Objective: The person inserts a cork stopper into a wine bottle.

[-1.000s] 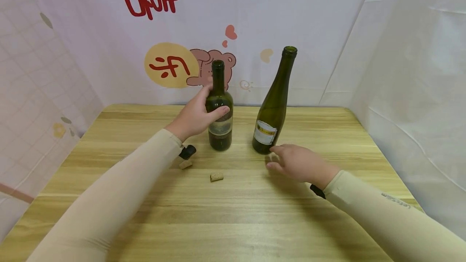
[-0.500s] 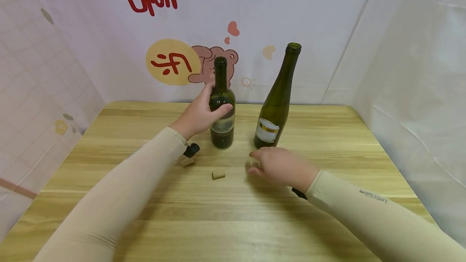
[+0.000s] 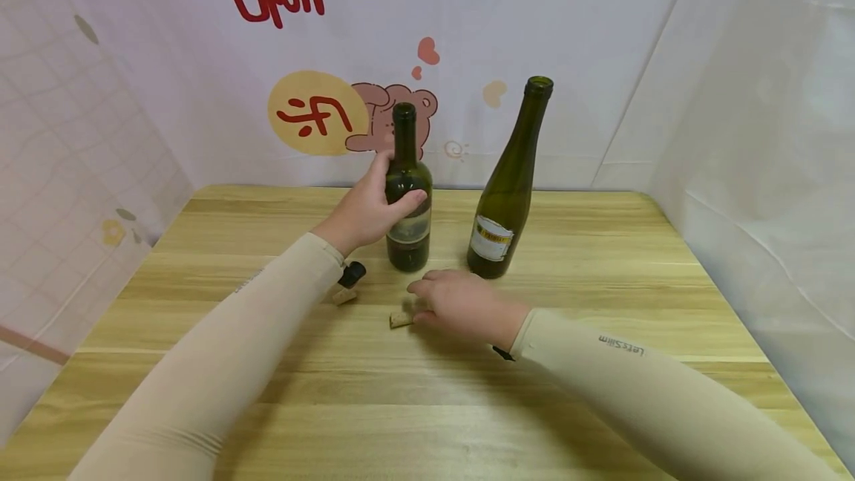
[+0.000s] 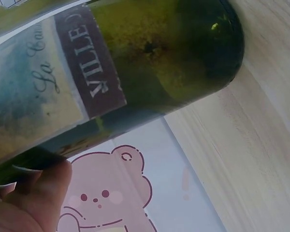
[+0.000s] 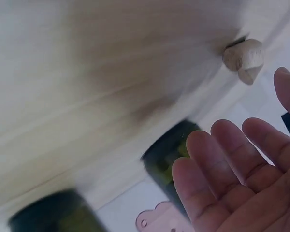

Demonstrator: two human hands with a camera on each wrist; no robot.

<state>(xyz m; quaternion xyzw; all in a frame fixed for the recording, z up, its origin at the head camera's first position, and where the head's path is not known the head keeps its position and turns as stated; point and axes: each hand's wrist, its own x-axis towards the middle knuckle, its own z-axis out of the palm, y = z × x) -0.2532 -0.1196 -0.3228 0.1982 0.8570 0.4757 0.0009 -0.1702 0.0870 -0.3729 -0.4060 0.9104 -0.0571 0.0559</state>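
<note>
My left hand (image 3: 364, 208) grips a dark green wine bottle (image 3: 409, 247) around its shoulder, and the bottle stands upright on the table. Its label shows large in the left wrist view, with fingers (image 4: 43, 193) curled against the glass. My right hand (image 3: 464, 306) is over the table in front of the bottles, its thumb and fingertips right at a cork (image 3: 400, 320) lying on its side. In the right wrist view its fingers (image 5: 203, 174) are spread and relaxed, with the cork (image 5: 239, 55) beyond the thumb. A second cork (image 3: 344, 296) lies by my left wrist.
A taller green bottle (image 3: 509, 191) with a white label stands right of the gripped one. The wooden table (image 3: 414, 421) ends at a white printed cloth (image 3: 574, 58) behind. A black wrist-worn piece (image 3: 352, 274) sits under my left wrist.
My right hand has moved left, from the base of the taller bottle to the nearer cork. My left hand keeps its grip on the wine bottle. The view has shifted slightly.
</note>
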